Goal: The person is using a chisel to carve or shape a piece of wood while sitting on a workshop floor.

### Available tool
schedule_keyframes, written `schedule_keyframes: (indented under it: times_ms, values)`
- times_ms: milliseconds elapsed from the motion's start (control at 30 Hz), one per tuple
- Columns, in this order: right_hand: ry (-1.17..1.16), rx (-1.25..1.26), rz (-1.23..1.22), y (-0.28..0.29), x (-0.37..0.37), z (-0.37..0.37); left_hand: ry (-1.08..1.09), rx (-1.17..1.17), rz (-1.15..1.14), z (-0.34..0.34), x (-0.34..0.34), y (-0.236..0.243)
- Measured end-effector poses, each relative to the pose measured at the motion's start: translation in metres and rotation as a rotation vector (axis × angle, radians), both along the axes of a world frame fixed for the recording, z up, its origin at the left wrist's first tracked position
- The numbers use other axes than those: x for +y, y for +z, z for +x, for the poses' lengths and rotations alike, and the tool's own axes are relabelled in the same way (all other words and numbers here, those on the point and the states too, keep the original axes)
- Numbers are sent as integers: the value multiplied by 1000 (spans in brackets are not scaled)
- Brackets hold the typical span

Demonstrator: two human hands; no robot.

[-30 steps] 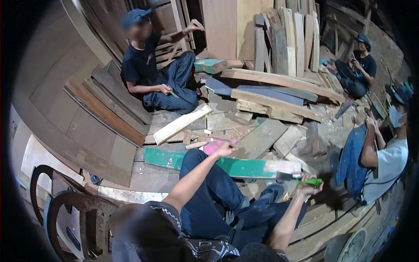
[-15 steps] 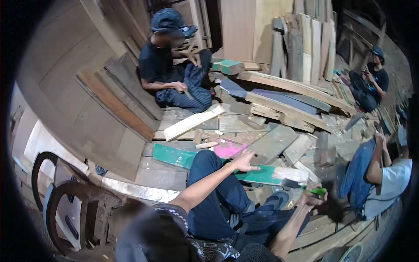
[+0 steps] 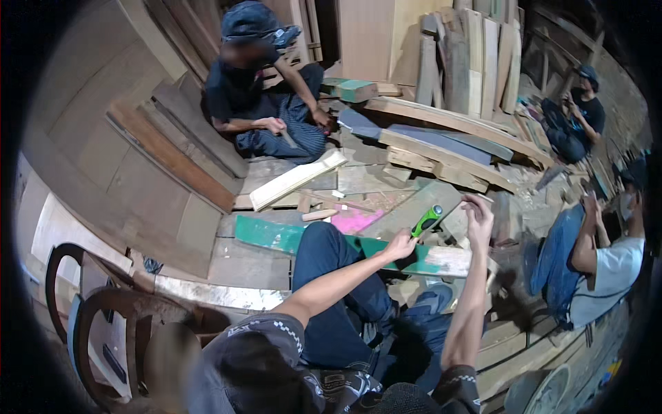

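Note:
My left hand [image 3: 398, 246] is closed on a green-handled chisel [image 3: 427, 221], its handle tilted up to the right. How the blade lies is hard to make out against the boards behind. My right hand [image 3: 478, 215] is raised to the right of the handle, fingers bent together; whatever is in them is too small to name. Beneath both hands a green-painted plank [image 3: 269, 235] lies across in front of my bent legs, its right end scraped to pale wood. Just beyond it are a pink flat piece [image 3: 353, 218] and a short pointed wooden stick [image 3: 319, 215].
A pale board [image 3: 298, 181] lies before a seated person [image 3: 265, 103] holding a tool at the far left. Stacked beams [image 3: 448, 162] fill the back middle; planks [image 3: 472, 62] lean behind. Another person [image 3: 593, 262] sits close at right, one more farther off. Curved wooden frames [image 3: 89, 303] stand at left.
The chisel has passed from my right hand to my left and now points upward. My right hand has risen from low right to above the plank's scraped end. The view has shifted slightly.

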State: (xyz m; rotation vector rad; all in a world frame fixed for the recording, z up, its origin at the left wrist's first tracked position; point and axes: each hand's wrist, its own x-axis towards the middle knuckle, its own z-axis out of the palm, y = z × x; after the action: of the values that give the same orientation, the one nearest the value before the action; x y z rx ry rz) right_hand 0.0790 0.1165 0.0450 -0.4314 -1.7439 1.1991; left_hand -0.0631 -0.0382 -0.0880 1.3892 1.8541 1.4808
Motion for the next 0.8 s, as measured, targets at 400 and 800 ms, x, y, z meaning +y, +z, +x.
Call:
schedule_keyframes:
  times_ms: [400, 800]
  values:
    - [-266, -744, 416, -42, 36, -2, 175, -248, 14, -49, -17, -9]
    - [-235, -708, 385, -40, 41, 2, 160, -268, -6, -39, -18, -1]
